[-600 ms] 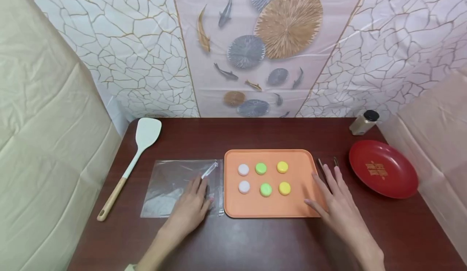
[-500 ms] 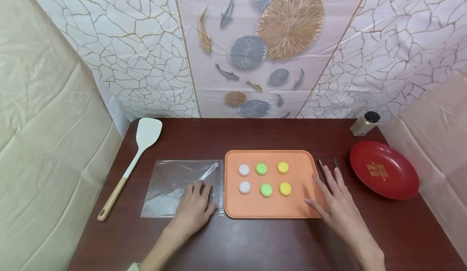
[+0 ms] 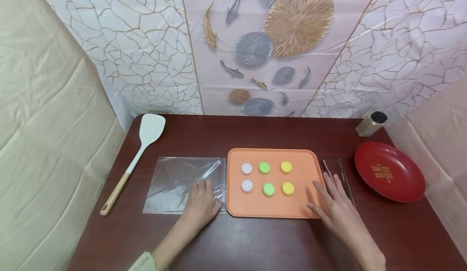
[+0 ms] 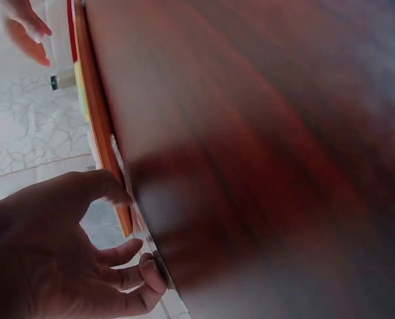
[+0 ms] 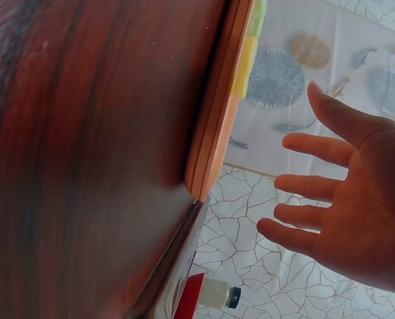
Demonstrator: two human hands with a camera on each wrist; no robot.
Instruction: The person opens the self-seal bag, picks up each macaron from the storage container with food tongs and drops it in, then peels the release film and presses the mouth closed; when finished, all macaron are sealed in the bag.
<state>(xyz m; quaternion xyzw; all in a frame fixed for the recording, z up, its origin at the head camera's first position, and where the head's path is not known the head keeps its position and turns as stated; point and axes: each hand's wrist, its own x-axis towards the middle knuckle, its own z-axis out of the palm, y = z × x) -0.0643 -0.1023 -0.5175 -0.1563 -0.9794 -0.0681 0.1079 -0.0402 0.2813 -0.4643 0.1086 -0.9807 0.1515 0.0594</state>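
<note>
My left hand (image 3: 200, 204) touches a clear plastic zip bag (image 3: 171, 181) that lies flat on the table. Its fingers are bent down near the bag's right end, and the left wrist view shows the thumb apart from the fingers (image 4: 127, 256). Right of the bag sits an orange tray (image 3: 255, 210) with two rows of macarons: white (image 3: 246, 168), green (image 3: 264, 168) and yellow (image 3: 286, 167). Above the tray's right edge my right hand (image 3: 341, 218) is spread with nothing in it, its straight fingers apart in the right wrist view. Metal tongs (image 3: 348, 186) lie partly hidden behind that hand.
A red oval plate (image 3: 401, 169) rests at the right, with a black-capped jar (image 3: 370, 125) behind it. On the left lies a white spatula (image 3: 151, 129) with a wooden handle. Patterned cloth (image 3: 292, 88) hangs behind the dark table (image 3: 255, 246).
My left hand has shifted right along the bag toward its right end, and its fingers have bent more. The right hand stays spread by the tray, while the head view has shifted slightly.
</note>
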